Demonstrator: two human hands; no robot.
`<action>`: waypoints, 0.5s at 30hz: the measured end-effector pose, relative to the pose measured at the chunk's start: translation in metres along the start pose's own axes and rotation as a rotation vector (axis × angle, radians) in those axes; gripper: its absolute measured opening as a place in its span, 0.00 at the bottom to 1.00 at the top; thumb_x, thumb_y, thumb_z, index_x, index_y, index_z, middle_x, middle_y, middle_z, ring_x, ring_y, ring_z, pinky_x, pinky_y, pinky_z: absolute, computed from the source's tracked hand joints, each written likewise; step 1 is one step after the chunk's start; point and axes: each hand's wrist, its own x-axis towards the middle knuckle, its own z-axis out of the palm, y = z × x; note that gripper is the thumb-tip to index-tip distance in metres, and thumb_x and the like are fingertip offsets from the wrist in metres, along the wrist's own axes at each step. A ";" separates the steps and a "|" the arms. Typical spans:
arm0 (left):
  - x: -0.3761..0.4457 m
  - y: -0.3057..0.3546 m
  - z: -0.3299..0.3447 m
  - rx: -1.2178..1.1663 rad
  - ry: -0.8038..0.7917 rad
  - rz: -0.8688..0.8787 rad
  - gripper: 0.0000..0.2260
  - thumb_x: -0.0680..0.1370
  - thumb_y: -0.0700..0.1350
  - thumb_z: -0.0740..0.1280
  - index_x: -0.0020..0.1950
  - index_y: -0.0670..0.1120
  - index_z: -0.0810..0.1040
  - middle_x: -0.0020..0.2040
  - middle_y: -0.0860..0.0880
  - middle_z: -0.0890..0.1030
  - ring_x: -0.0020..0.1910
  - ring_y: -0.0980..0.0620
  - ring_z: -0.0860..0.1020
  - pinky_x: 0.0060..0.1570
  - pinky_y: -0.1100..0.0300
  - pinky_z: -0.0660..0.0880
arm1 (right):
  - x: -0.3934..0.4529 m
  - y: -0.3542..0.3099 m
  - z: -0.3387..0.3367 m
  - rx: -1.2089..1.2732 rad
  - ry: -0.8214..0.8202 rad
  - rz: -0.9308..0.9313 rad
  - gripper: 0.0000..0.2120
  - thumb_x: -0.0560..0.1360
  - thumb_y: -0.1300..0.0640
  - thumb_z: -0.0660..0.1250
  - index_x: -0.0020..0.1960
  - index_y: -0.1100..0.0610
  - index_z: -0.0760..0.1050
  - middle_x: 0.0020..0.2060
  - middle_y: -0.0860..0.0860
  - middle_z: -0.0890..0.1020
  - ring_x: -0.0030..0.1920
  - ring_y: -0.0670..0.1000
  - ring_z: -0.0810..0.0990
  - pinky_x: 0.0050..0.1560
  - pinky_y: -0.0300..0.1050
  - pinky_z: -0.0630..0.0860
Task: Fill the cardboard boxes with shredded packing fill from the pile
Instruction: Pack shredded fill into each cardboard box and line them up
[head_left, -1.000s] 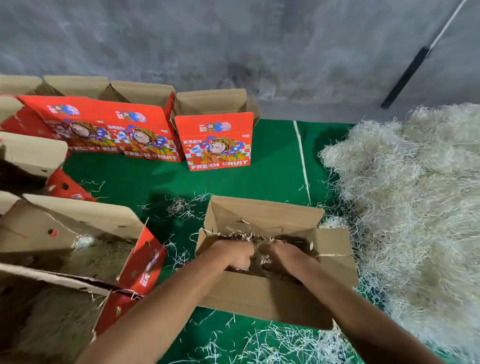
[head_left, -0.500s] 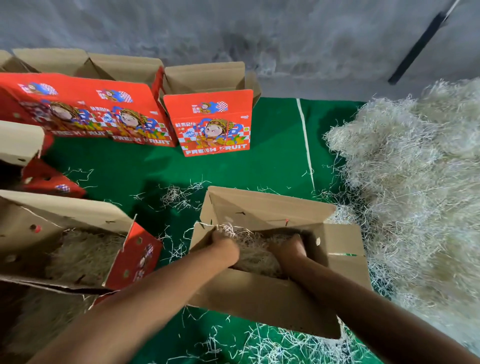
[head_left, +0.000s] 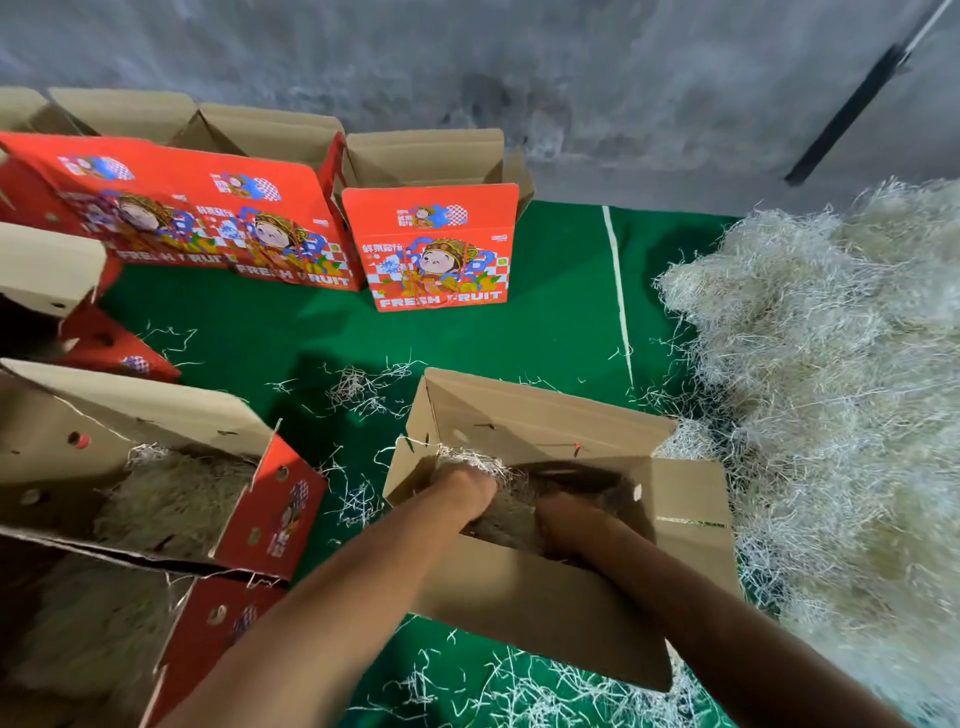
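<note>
Both hands, the left hand (head_left: 467, 491) and the right hand (head_left: 563, 519), were sunk in the shredded fill (head_left: 511, 512) inside the open cardboard box (head_left: 545, 603), their fingers buried beyond telling, the pile (head_left: 831, 389) lying just right.

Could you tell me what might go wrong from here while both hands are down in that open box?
1. Both hands, left hand and right hand, sit inside the open box; hard pressing could bulge or tip it.
2. Its far flap could fold inward over the fill.
3. Loose strands already litter the green mat; more may spill.
</note>
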 end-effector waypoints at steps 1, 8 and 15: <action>0.005 0.000 0.002 0.021 0.005 -0.013 0.17 0.79 0.38 0.66 0.67 0.43 0.75 0.69 0.42 0.75 0.67 0.41 0.73 0.67 0.45 0.72 | 0.000 0.001 0.001 -0.021 -0.038 0.017 0.19 0.78 0.55 0.67 0.68 0.59 0.73 0.66 0.59 0.77 0.65 0.58 0.76 0.65 0.52 0.75; 0.009 0.012 0.006 -0.201 0.076 -0.109 0.29 0.82 0.36 0.55 0.81 0.41 0.48 0.80 0.38 0.50 0.79 0.38 0.51 0.76 0.41 0.56 | -0.003 0.007 0.002 -0.198 -0.065 0.211 0.48 0.76 0.38 0.67 0.81 0.61 0.45 0.77 0.65 0.56 0.76 0.66 0.58 0.75 0.62 0.58; -0.010 0.022 0.004 -0.207 0.352 0.086 0.14 0.77 0.35 0.67 0.62 0.42 0.78 0.60 0.43 0.79 0.59 0.44 0.78 0.63 0.48 0.74 | -0.002 0.005 -0.017 -0.100 0.124 0.089 0.22 0.76 0.53 0.70 0.68 0.56 0.74 0.64 0.58 0.77 0.64 0.60 0.77 0.63 0.53 0.75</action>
